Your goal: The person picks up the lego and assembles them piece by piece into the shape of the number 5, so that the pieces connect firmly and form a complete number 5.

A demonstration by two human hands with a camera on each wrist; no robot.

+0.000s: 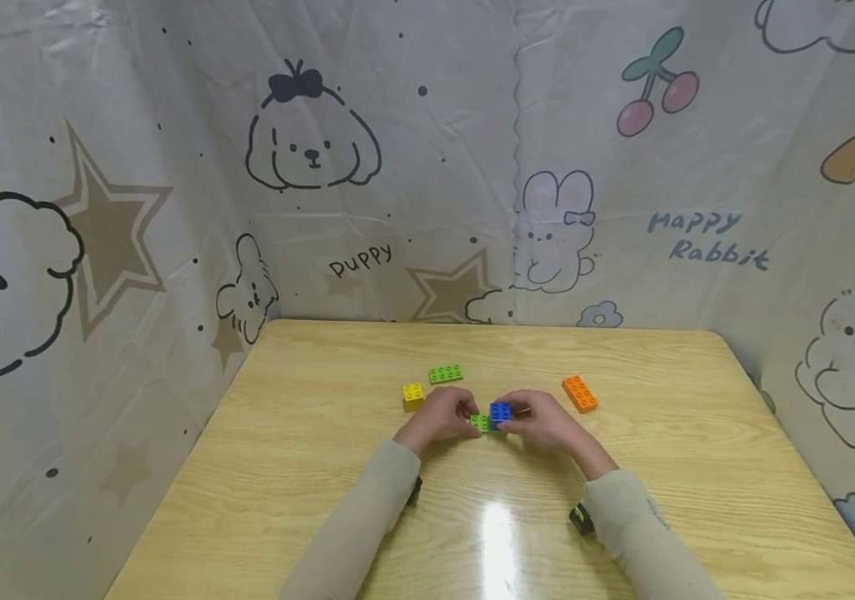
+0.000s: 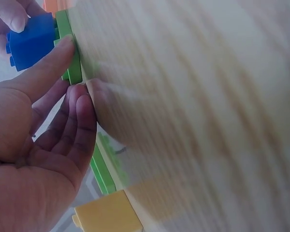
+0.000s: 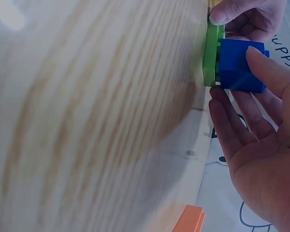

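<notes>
left hand pinches green block | right hand pinches blue block atop it | risk: uneven pressing could seat blue block crooked

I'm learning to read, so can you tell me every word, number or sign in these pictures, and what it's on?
"puppy": on the hanging cloth; the right wrist view shows only "uppy".
"Happy Rabbit": on the same cloth.
Small mark on the right sleeve: too blurred to read.
Blue block and green block under it: no text I can read.
</notes>
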